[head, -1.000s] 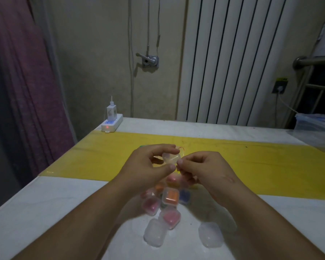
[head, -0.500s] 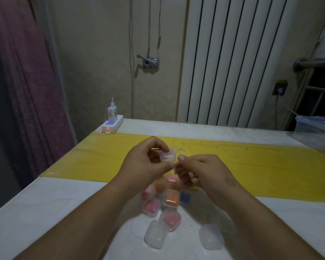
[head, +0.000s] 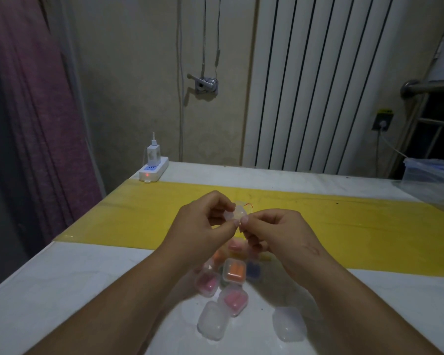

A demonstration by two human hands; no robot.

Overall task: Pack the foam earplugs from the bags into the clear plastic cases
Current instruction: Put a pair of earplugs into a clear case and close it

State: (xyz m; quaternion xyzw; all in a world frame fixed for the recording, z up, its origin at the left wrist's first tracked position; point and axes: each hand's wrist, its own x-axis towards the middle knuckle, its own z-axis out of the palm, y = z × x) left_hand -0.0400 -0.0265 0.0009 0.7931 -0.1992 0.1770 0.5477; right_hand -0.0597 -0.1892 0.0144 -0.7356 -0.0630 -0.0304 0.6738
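Purple curtain fabric [head: 28, 119] hangs at the far left, beside the table. A white power strip [head: 153, 171] with a charger plugged in sits on the far-left corner of the white table [head: 62, 290], its red lamp lit. A yellow band [head: 139, 216] crosses the table top.

Your left hand [head: 203, 228] is raised over the yellow band. Its thumb and forefinger pinch a small clear plastic case [head: 235, 213], and the other fingers are curled. Your right hand [head: 280, 233] meets it from the opposite side, thumb and forefinger tips nipping the case's lower right edge, remaining fingers tucked under. I cannot tell whether the held case contains an earplug.

On the white surface below your hands, noted left to right:
- a clear case with pink earplugs [head: 207, 281]
- an empty clear case [head: 212, 320], nearest you
- a second pink-filled case [head: 233, 299], touching the empty one
- an orange-filled case [head: 234, 270]
- a blue-filled case [head: 253, 270], just beside the orange one
- another empty clear case [head: 289, 326], set apart to the right

Further cases under your hands are too blurred to describe.

A white ribbed radiator [head: 318, 85] stands behind the table. A translucent plastic box [head: 433, 172] sits at the right edge.
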